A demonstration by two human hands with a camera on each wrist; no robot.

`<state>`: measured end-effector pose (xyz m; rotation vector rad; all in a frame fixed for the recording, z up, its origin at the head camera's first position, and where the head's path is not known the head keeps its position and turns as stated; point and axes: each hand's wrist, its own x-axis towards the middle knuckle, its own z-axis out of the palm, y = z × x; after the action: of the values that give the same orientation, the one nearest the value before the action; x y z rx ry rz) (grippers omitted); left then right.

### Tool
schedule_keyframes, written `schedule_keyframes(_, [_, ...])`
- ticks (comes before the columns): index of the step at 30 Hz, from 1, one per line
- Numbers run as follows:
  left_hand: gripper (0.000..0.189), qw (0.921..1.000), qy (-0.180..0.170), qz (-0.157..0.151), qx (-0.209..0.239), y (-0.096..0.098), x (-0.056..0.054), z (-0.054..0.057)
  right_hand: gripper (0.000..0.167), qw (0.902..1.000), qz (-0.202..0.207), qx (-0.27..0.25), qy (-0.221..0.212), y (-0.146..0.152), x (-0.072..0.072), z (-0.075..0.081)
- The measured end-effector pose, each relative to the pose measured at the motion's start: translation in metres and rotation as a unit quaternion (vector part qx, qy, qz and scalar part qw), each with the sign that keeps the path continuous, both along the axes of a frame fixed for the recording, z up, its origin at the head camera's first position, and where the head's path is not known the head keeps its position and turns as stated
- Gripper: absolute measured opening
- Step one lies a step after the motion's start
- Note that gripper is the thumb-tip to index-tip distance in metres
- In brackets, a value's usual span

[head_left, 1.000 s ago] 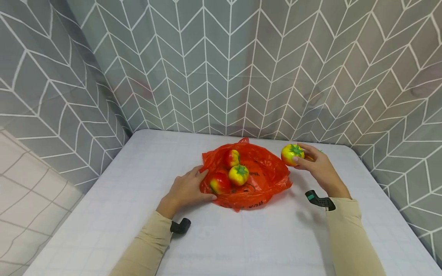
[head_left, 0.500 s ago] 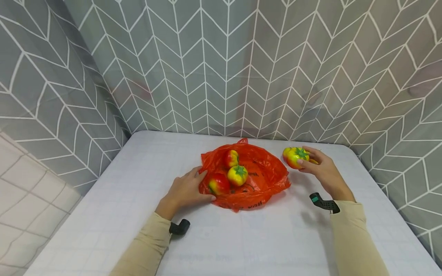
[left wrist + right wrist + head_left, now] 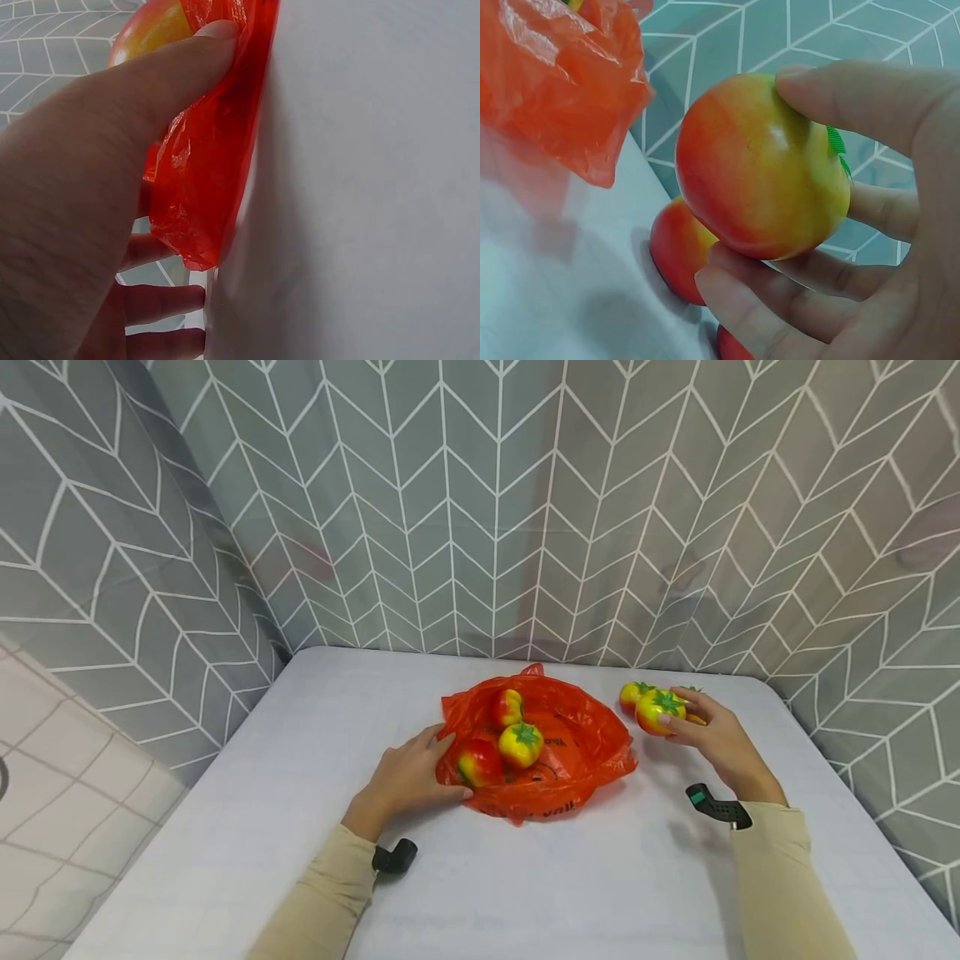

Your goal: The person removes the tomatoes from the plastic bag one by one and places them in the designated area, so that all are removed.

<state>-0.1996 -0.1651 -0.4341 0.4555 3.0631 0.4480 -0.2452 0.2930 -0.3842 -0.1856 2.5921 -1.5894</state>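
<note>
In the head view, the right hand (image 3: 712,739) has shifted further right over the last second, taking the held fruit (image 3: 661,712) away from the bag (image 3: 606,766) and uncovering a loose fruit (image 3: 632,696) just beyond it. Part of another piece shows behind the fingers. My judgement is that the work now sits at this loose group rather than at the bag, with the held fruit not yet let go. The left hand (image 3: 408,772) has stayed put at the bag's left edge, and the bag lies open on the worktop (image 3: 525,885) with the same three pieces inside: a large fruit (image 3: 480,763), a small fruit (image 3: 507,707) and a yellow fruit (image 3: 521,744).

In the left wrist view, the thumb lies over the bag's plastic, with the fingers behind it in a loose grip; two reach down straight, clear of the plastic.

In the right wrist view, the fingers are spread wide round the held fruit, thumb on one side and fingertips on the other. It overlaps the loose fruit; I cannot tell whether they touch.
</note>
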Motion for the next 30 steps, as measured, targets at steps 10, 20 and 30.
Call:
schedule_keyframes(10, [0.093,0.9999,0.014,-0.004,-0.006,0.001,0.002,0.003,0.077,0.9998,-0.006,0.011,-0.013,0.007,0.001,-0.006])
schedule_keyframes(20, [0.093,0.9999,0.014,-0.004,-0.004,0.001,0.003,0.001,0.078,0.9988,-0.007,0.039,-0.030,0.011,-0.001,-0.014])
schedule_keyframes(30, [0.093,0.9998,0.021,-0.005,-0.004,0.002,0.003,0.000,0.081,0.9985,-0.005,0.038,-0.039,0.014,-0.001,-0.018])
